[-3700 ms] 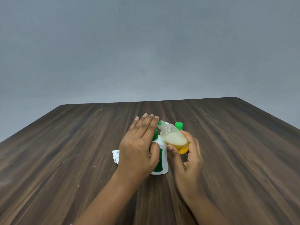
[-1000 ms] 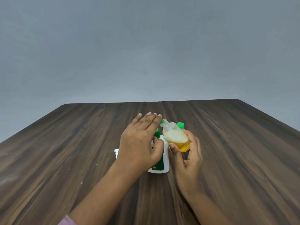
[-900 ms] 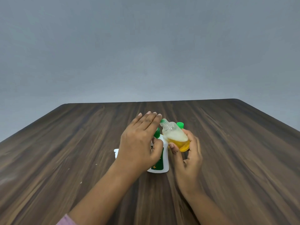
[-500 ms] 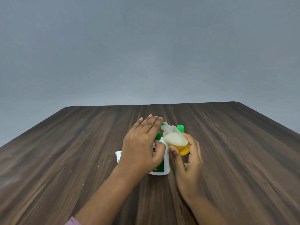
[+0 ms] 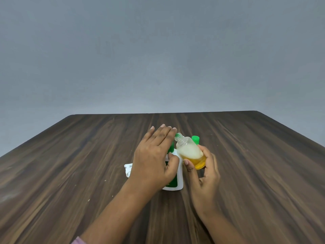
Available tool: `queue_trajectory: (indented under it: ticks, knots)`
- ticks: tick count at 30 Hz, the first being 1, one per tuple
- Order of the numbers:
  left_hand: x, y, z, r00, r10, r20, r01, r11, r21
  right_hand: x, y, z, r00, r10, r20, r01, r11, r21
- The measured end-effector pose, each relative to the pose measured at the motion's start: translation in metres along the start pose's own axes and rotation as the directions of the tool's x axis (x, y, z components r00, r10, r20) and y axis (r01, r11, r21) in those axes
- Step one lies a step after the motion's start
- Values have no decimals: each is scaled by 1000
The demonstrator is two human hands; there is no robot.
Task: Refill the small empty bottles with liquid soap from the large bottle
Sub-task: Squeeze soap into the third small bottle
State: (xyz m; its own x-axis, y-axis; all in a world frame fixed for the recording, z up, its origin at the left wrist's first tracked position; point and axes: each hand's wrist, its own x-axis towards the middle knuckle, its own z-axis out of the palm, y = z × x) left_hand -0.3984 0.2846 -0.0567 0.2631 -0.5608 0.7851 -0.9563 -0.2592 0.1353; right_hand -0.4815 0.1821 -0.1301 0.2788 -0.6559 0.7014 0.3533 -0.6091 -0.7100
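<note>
Soft even light, faint shadows, slight blur, wide-angle edge stretch

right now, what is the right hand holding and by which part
The right hand holds the small clear bottle by its lower body, thumb and fingers around the base.
</note>
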Motion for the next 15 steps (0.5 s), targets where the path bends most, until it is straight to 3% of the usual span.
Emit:
queue_trajectory:
  ticks: [4, 10, 15]
  knots:
    - [-1, -2, 0, 1000, 9, -14, -8, 1000, 26, 2, 1, 2, 1000, -11, -4, 11, 1000, 15]
    - [-11, -3, 11, 997, -53, -47, 49, 995, -83, 1, 4, -2, 1000, -2, 13, 2, 1000, -23]
    - [1, 0, 3, 1000, -11, -25, 11, 1000, -14, 1, 1, 1, 1000, 1, 0, -1, 1000, -10]
